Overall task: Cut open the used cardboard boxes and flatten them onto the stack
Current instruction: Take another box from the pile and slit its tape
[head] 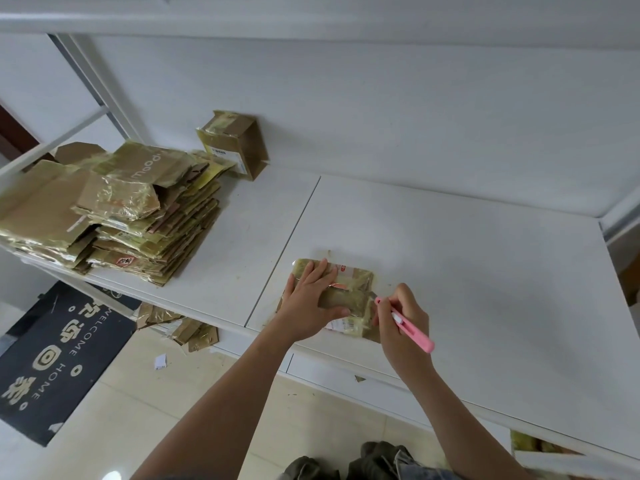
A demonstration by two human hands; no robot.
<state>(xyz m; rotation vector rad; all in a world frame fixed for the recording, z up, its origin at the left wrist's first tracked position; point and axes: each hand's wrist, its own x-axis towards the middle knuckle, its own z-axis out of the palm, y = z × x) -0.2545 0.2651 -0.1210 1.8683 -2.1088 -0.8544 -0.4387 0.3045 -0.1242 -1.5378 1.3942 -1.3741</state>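
The small taped box (341, 299) lies near the front edge of the white table (485, 271). The left hand (308, 303) presses flat on it, fingers mostly straight. The right hand (403, 323) holds a pink cutter (405, 323), its tip at the box's right end. The stack (114, 213) sits far left.
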